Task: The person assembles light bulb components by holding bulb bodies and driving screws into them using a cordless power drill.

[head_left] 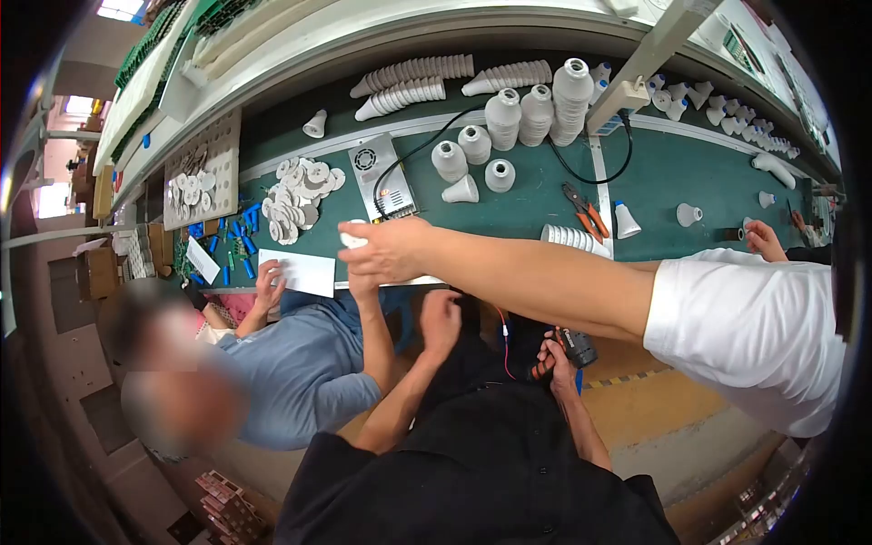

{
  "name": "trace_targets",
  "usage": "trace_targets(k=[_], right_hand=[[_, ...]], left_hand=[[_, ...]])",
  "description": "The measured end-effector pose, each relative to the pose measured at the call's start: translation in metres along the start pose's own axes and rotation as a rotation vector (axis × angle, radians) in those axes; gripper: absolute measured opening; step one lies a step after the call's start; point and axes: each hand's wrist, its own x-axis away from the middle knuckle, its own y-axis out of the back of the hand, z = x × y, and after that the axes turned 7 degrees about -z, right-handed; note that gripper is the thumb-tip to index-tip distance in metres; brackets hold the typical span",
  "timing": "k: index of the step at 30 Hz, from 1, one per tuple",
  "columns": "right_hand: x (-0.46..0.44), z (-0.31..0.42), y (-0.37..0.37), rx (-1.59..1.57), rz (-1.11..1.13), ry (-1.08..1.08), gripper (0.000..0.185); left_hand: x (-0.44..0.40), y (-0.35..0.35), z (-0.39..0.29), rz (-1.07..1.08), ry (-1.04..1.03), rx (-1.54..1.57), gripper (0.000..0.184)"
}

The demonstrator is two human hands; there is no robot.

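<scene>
My right hand point(560, 365) is wrapped round a black and orange power drill point(576, 347), low in front of my body at the right. My left hand point(440, 324) is raised in front of the bench edge with its fingers curled in; whatever they hold, if anything, is hidden. Close above it, a co-worker's forearm in a white sleeve point(536, 277) reaches across from the right. That person's hand point(391, 250) meets the hand of a person in a blue shirt point(309, 391), around a small white part point(352, 238). A red and black wire point(506, 338) hangs between my hands.
On the green bench point(536, 204) stand white bulb housings point(502, 118) in stacks, a metal power supply point(381, 173), orange-handled pliers point(586, 211), white discs point(295, 195) and blue cylindrical parts point(241, 241). A post point(649, 64) rises at the back. Another hand point(765, 241) is at the far right.
</scene>
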Motion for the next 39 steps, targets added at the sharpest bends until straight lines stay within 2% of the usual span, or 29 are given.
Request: trace_targets(k=[3,6,7,8,11,12,14,15,16,17,19,21,23,26,29,32,34,35,39], right_hand=[[0.001,-0.016,-0.010,0.003,-0.026,0.015,0.016],[-0.001,-0.027,-0.018,-0.075,-0.041,0.002,0.013],[0.002,-0.031,-0.020,-0.108,-0.044,-0.007,0.016],[0.004,-0.033,-0.022,-0.106,-0.046,-0.028,0.017],[0.007,-0.043,-0.029,-0.102,-0.063,0.006,0.018],[0.008,-0.044,-0.032,-0.100,-0.070,0.021,0.018],[0.010,-0.048,-0.038,-0.100,-0.081,0.048,0.017],[0.011,-0.048,-0.040,-0.104,-0.080,0.046,0.018],[0.012,-0.049,-0.042,-0.109,-0.079,0.044,0.019],[0.013,-0.049,-0.044,-0.114,-0.079,0.042,0.019],[0.014,-0.049,-0.048,-0.122,-0.075,0.031,0.020],[0.016,-0.047,-0.053,-0.127,-0.069,0.020,0.020],[0.018,-0.047,-0.055,-0.120,-0.074,0.009,0.021],[0.023,-0.041,-0.062,-0.105,-0.081,0.013,0.021],[0.024,-0.042,-0.063,-0.096,-0.082,0.025,0.022],[0.024,-0.039,-0.068,-0.138,-0.088,0.009,0.022],[0.024,-0.039,-0.069,-0.157,-0.097,-0.011,0.022],[0.027,-0.041,-0.067,-0.143,-0.106,-0.021,0.022],[0.022,-0.039,-0.074,-0.134,-0.113,-0.021,0.022]], left_hand=[[-0.024,0.035,0.008,-0.212,0.207,0.012,0.014],[-0.029,0.048,0.016,0.020,0.057,0.063,0.013],[-0.025,0.054,0.008,0.095,0.018,0.091,0.012],[-0.021,0.059,0.001,0.184,0.062,0.086,0.010],[-0.021,0.084,-0.017,0.175,-0.261,0.202,0.013],[-0.037,0.103,-0.037,0.102,-0.343,0.208,0.015],[-0.058,0.113,-0.026,-0.105,-0.259,0.096,0.011],[-0.080,0.117,-0.031,-0.255,-0.071,0.107,0.006],[-0.102,0.114,-0.002,-0.306,0.151,0.245,0.007],[-0.133,0.114,0.015,-0.338,0.218,0.303,0.023],[-0.187,0.098,0.046,-0.391,0.278,0.361,0.043],[-0.231,0.061,0.092,-0.376,0.191,-0.056,0.067],[-0.262,0.031,0.129,-0.320,0.166,-0.160,0.082],[-0.279,0.019,0.157,-0.217,0.364,-0.107,0.079],[-0.272,0.012,0.196,-0.088,0.396,0.042,0.065],[-0.267,0.037,0.191,0.099,0.515,0.368,0.052],[-0.276,0.045,0.180,0.163,0.451,0.256,0.047],[-0.276,0.049,0.177,0.192,0.425,0.199,0.045],[-0.280,0.052,0.182,0.151,0.568,0.428,0.045]])
